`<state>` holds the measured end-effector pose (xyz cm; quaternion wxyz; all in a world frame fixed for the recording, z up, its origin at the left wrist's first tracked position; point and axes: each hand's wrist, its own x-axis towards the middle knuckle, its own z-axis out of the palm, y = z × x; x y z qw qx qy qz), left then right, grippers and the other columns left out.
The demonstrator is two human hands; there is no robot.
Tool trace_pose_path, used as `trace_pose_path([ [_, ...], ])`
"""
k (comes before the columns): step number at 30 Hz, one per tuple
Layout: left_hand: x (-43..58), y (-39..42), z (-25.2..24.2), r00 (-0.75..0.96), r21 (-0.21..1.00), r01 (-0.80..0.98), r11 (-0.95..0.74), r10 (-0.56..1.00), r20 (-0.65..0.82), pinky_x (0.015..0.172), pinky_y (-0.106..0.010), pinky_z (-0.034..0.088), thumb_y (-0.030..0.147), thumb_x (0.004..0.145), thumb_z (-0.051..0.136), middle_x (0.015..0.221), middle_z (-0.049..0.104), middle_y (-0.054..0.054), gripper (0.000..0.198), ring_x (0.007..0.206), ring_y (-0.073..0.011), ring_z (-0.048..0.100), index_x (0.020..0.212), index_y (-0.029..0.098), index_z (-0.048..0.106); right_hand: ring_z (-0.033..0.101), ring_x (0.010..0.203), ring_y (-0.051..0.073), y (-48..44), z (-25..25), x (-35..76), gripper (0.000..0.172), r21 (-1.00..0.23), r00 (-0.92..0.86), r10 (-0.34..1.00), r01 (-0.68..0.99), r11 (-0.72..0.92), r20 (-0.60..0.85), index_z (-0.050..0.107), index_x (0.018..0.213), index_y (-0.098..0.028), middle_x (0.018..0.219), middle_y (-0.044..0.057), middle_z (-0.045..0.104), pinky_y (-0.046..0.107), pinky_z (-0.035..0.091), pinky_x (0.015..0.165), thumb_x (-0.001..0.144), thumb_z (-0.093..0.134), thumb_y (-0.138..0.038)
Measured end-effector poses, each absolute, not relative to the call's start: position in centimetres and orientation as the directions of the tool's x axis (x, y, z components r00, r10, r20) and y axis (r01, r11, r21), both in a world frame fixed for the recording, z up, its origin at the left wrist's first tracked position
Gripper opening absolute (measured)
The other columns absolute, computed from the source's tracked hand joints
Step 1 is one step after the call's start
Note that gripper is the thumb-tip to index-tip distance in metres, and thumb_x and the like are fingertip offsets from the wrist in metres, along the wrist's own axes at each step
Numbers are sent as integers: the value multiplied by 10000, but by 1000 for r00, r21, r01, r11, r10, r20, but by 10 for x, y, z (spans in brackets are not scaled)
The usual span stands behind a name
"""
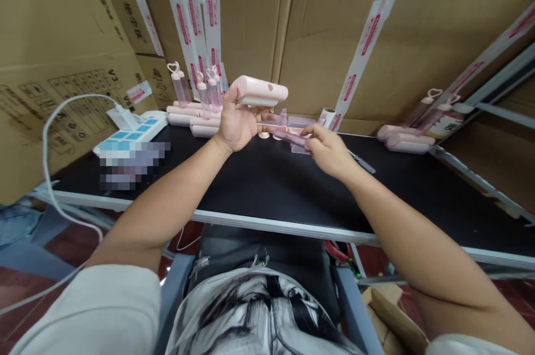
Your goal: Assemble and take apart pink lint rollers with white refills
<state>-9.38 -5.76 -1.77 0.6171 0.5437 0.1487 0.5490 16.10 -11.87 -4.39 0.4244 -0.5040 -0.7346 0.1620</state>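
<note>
My left hand (pixel 236 127) holds a rounded, pale pink case (pixel 261 89) with a small heart mark above the black table, gripped between thumb and palm. Its outer fingers reach toward a clear pinkish tube (pixel 290 138). That tube is pinched in the closed fingers of my right hand (pixel 328 150), tilted and level with the left fingertips. Whether the left fingers touch it I cannot tell. Just behind the tube stand clear pink plastic parts (pixel 301 121) and small pale pink round pieces (pixel 263 135), partly covered by my hands.
More pink cases (pixel 205 126) and upright clear tubes with heart loops (pixel 180 87) stand back left; similar cases (pixel 409 142) lie right. A white power strip (pixel 132 135) with a cable is at left. A thin tool (pixel 363 164) lies right of my hand. Cardboard (pixel 326 26) walls the back.
</note>
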Motion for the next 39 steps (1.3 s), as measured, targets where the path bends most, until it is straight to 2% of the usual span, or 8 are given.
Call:
trace_pose_path([
  [3,-98,-53,-19,316,813,-534,-232,837,447,747,-396,657,890,892,465,1196,815,-130,855,1023,-317,801,1419,243,649,546,568,168,-124,-39,163,159,-749,-15,812,377,546,584,730,896,-234,653,-24,621,306,416,569,884,572,-246],
  [6,-100,-51,-21,319,809,-530,-252,825,466,727,-369,638,830,890,535,1221,819,-115,826,944,-283,802,1468,245,623,539,556,156,-128,-39,162,227,-681,72,694,283,675,717,723,834,-236,651,-19,601,304,422,546,974,657,-402],
  [9,-99,-52,-23,353,827,-504,-251,814,462,757,-383,633,816,875,567,1212,820,-109,837,937,-284,805,1479,239,607,545,561,160,-124,-42,163,369,-628,117,626,303,717,771,731,825,-237,640,-13,591,312,432,540,1003,687,-558],
  [13,-97,-54,-25,391,840,-486,-240,800,455,785,-396,630,811,859,604,1171,822,-100,854,955,-291,809,1480,225,594,555,540,163,-117,-47,165,436,-649,125,647,312,694,752,746,823,-237,620,-16,578,320,446,537,1011,669,-623],
  [19,-95,-56,-26,408,847,-478,-233,795,449,795,-391,640,765,864,635,1173,819,-95,810,939,-277,812,1460,218,598,570,555,166,-119,-45,163,429,-648,106,654,326,689,749,742,823,-233,625,-16,590,324,454,568,1027,654,-599],
  [24,-96,-56,-28,430,852,-474,-223,786,445,797,-378,656,717,829,713,1203,825,-106,788,913,-261,813,1435,223,611,556,604,173,-131,-35,160,417,-568,77,613,480,668,786,735,784,-228,640,-6,605,331,446,623,1030,641,-551],
  [33,-86,-54,-35,430,876,-441,-196,810,398,789,-382,659,740,863,648,1085,839,-134,696,955,-298,818,1276,180,652,665,718,210,-137,-43,146,356,-564,-29,683,538,626,730,863,947,-195,757,22,734,328,486,700,1039,601,-418],
  [39,-68,-68,-36,397,851,-465,-246,801,449,663,-262,620,523,837,751,963,762,25,458,749,-149,743,1174,242,619,570,619,166,-136,-52,139,430,-475,-74,644,613,631,761,830,860,-175,657,12,654,308,397,637,1074,555,-427],
])
